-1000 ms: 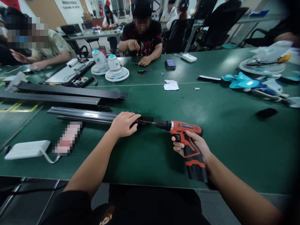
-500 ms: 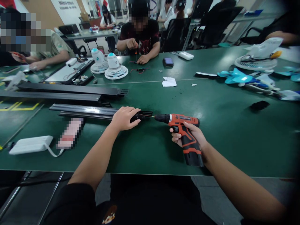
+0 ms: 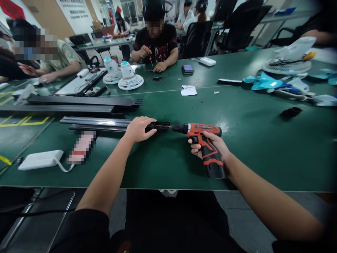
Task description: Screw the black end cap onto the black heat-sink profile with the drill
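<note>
My left hand (image 3: 139,128) is closed over the right end of a long black rail (image 3: 97,123) lying flat on the green table (image 3: 250,140). My right hand (image 3: 210,146) grips the handle of an orange and black cordless drill (image 3: 204,140), with a finger at the trigger. The drill lies level, its bit pointing left into the slotted end of the rail just past my left fingers.
Two more long black rails (image 3: 79,102) lie behind. A white power bank (image 3: 40,160) with a cable sits front left. Two small white fans (image 3: 126,77), paper scraps (image 3: 188,91) and blue fan blades (image 3: 265,83) lie farther off. People work across the table.
The view has shifted, so the hands, rail and drill sit a little higher and further left in the picture. The grips and the bit at the rail end are unchanged.
</note>
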The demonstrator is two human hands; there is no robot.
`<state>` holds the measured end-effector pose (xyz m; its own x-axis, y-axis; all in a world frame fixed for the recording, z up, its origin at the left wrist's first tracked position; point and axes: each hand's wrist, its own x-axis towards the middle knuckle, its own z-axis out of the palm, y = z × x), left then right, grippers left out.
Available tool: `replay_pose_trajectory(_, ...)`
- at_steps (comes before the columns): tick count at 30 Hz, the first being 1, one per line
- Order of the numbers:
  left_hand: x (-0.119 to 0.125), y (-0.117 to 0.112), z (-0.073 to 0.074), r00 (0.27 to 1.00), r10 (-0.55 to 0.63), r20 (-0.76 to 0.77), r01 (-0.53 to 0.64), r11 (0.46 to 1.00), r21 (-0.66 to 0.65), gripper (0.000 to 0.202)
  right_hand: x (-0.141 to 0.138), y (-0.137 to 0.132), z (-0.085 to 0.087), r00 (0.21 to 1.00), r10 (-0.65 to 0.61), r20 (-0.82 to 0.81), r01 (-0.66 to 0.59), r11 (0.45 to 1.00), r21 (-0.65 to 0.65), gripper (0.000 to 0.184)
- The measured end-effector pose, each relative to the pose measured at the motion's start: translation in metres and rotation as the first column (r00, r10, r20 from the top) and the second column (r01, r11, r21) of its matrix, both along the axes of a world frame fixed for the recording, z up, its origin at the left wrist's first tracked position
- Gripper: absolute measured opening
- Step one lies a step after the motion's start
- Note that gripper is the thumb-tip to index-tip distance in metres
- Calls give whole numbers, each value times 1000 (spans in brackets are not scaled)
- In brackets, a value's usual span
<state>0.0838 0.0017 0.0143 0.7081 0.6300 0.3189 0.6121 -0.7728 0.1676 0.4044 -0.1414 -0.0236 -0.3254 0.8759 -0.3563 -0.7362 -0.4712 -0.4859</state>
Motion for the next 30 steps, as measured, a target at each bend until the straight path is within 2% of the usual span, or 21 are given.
replay_pose_trajectory(9,1,-3,3,1000,-11,-15,11,999,40,43,1,0,-1,1000,4,4,-4,1000,22,32)
replay_pose_trajectory(13,2,-12,3,997,57,-49,-53,996,76,39,3,1,-3,1000,7,22,-8,999,44,34)
replay_pose_trajectory(20,8,-26,-6,986,165,-14,-162,980,118,36,2,0,-2,998,-13,55,10,998,58,31)
replay_pose_trajectory(30,8,-21,-15,989,148,30,-151,972,178,37,2,-2,2,991,-33,128,17,992,122,32)
